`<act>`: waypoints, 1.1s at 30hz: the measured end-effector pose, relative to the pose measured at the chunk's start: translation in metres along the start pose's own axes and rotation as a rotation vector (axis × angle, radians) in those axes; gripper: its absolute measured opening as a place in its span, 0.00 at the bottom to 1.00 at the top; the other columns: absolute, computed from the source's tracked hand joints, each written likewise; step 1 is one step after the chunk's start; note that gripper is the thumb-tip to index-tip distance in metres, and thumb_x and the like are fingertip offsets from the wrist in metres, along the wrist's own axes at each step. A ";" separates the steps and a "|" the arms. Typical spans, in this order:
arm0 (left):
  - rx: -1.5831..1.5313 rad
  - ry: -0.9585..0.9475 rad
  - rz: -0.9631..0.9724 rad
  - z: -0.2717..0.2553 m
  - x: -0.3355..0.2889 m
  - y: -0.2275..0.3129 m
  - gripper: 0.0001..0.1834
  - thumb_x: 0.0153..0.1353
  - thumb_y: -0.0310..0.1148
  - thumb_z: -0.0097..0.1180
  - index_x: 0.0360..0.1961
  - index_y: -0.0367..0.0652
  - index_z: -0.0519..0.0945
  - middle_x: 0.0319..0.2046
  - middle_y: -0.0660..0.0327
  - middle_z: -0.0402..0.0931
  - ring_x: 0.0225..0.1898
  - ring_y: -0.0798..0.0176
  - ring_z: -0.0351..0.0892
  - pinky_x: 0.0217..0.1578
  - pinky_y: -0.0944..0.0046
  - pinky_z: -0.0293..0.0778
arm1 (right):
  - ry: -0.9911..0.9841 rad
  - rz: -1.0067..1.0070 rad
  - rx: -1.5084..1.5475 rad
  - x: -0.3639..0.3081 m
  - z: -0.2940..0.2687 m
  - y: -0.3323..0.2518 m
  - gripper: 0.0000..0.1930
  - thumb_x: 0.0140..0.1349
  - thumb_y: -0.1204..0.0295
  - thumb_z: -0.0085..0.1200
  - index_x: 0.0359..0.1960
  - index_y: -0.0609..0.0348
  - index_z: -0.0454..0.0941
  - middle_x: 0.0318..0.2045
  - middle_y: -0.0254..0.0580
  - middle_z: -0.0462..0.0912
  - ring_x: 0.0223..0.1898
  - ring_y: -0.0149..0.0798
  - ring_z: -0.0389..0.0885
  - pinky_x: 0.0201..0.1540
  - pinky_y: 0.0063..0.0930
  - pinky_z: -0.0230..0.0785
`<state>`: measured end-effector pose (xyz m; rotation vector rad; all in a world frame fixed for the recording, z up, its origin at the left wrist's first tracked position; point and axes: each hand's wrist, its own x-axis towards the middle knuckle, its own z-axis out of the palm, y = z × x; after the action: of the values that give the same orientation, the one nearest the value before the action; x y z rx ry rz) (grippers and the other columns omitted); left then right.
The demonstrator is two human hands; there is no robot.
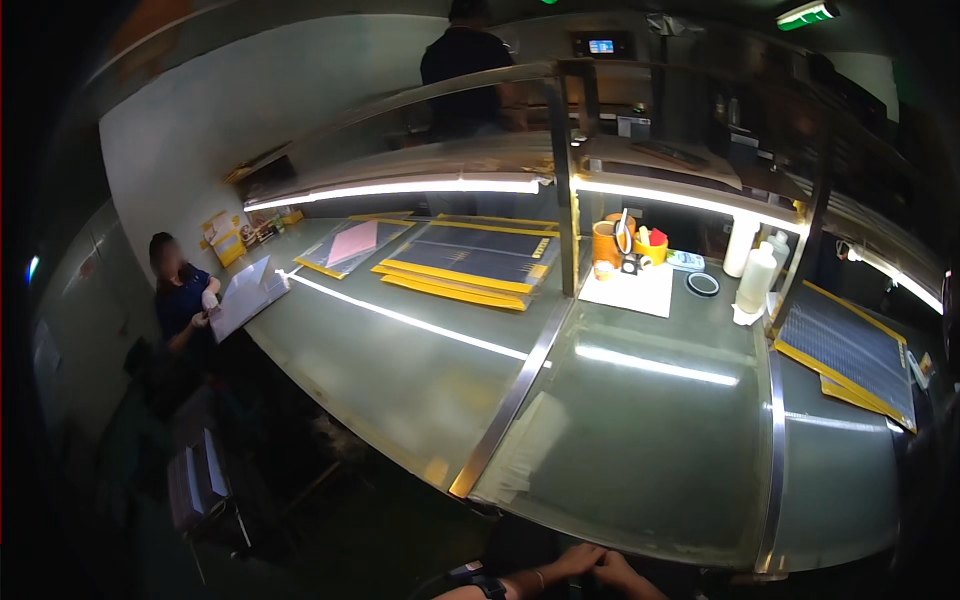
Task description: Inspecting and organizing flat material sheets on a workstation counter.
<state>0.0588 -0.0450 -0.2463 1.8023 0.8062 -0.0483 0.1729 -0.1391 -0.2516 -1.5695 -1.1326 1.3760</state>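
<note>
At the lower edge, in front of the worktable [640, 460], my left hand [577, 560] and my right hand [617, 574] come together. The fingers of both look curled in, and whatever lies between them, if anything, is hidden. A dark watch and a thin bracelet sit on my left wrist. Nearest on the table beyond my hands is a bare stretch of greenish, glossy top, crossed by a metal strip [515, 405] on the left and another metal strip [776, 450] on the right. Neither hand touches the table.
Yellow-edged dark panels [470, 255] lie stacked at the back left, beside a pink sheet [354, 240]. Orange tape rolls [605, 243], a white sheet [630, 292], a black ring [702, 285] and bottles [757, 275] stand behind. Another yellow-edged panel [850, 345] lies right. Two co-workers are present; one holds a board [240, 298].
</note>
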 end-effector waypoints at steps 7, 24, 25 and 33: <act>-0.065 -0.056 0.007 -0.007 -0.013 0.021 0.27 0.61 0.52 0.37 0.44 0.40 0.76 0.43 0.48 0.74 0.47 0.44 0.72 0.47 0.55 0.67 | 0.243 0.176 -0.225 -0.012 0.004 -0.019 0.17 0.52 0.69 0.53 0.42 0.66 0.75 0.35 0.50 0.80 0.38 0.38 0.77 0.39 0.29 0.69; -0.015 -0.003 0.019 -0.010 -0.014 0.019 0.26 0.60 0.54 0.35 0.45 0.47 0.76 0.43 0.49 0.75 0.47 0.45 0.72 0.47 0.57 0.67 | 0.236 0.076 -0.167 0.001 -0.004 0.009 0.15 0.51 0.69 0.54 0.39 0.64 0.77 0.35 0.46 0.81 0.39 0.35 0.79 0.43 0.28 0.69; -0.002 -0.006 0.035 -0.012 -0.016 0.026 0.26 0.61 0.53 0.35 0.45 0.46 0.76 0.43 0.50 0.74 0.47 0.46 0.72 0.48 0.57 0.67 | 0.223 0.008 -0.013 0.001 -0.004 0.002 0.14 0.51 0.70 0.54 0.39 0.64 0.77 0.34 0.44 0.81 0.39 0.33 0.78 0.42 0.26 0.68; 0.033 0.035 0.121 -0.027 -0.033 0.050 0.18 0.62 0.44 0.33 0.40 0.46 0.72 0.39 0.53 0.75 0.41 0.44 0.73 0.41 0.52 0.70 | 0.174 0.046 0.116 -0.010 -0.003 -0.016 0.15 0.55 0.71 0.51 0.42 0.69 0.75 0.37 0.41 0.79 0.39 0.34 0.75 0.42 0.27 0.67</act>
<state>0.0516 -0.0463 -0.1812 1.8844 0.7227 0.0494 0.1737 -0.1427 -0.2327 -1.6059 -0.9015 1.2833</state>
